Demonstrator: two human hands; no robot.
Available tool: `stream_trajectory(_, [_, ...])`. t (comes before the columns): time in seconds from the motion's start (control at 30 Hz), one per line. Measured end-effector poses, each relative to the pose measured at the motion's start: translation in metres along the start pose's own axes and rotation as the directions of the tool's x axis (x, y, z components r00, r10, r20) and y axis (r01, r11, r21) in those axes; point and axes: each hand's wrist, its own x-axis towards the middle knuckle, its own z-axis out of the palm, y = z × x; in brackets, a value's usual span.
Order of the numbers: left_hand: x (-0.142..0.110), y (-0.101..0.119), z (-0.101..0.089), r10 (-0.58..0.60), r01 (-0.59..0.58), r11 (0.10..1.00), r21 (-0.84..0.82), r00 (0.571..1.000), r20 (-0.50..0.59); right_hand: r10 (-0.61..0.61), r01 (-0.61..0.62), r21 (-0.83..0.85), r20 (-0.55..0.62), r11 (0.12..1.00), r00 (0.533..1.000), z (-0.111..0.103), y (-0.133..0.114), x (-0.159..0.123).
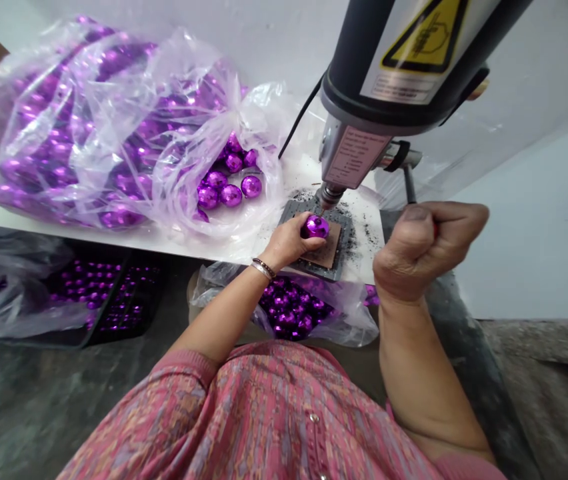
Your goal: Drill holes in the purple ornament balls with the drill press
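A shiny purple ball (317, 227) with a dark spot on top is gripped between the thumb and fingers of my left hand (289, 241). It sits over a brown wooden block (328, 250) on the grey base plate (347, 233) of a drill press (351, 143). The chuck (330, 195) is just above the ball; whether the bit touches it I cannot tell. My right hand (427, 243) is closed around the end of the press's feed lever (410, 183), to the right of the machine.
A large clear plastic bag (89, 127) full of purple balls lies on the white table (204, 252), with several loose balls (231, 195) at its mouth. Below the table edge are another bag of balls (294, 310) and a dark crate (99, 293). Dark shavings surround the plate.
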Motion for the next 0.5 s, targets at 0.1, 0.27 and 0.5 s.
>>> stream_trajectory(0.1, [0.000, -0.001, 0.001, 0.016, -0.016, 1.000, -0.002, 1.000, -0.004, 0.004, -0.004, 0.006, 0.000, 1.000, 1.000, 0.000, 0.003, -0.005])
stream_trajectory(0.27, [-0.001, 0.000, 0.001, 0.006, -0.007, 1.000, -0.014, 1.000, -0.018, -0.003, 0.002, 0.060, 0.019, 0.998, 1.000, 0.004, 0.009, -0.016])
stream_trajectory(0.5, [-0.004, 0.004, -0.003, -0.003, 0.003, 1.000, -0.028, 1.000, 0.010, 0.158, -0.156, 0.072, -0.019, 0.985, 0.987, 0.002, -0.019, 0.044])
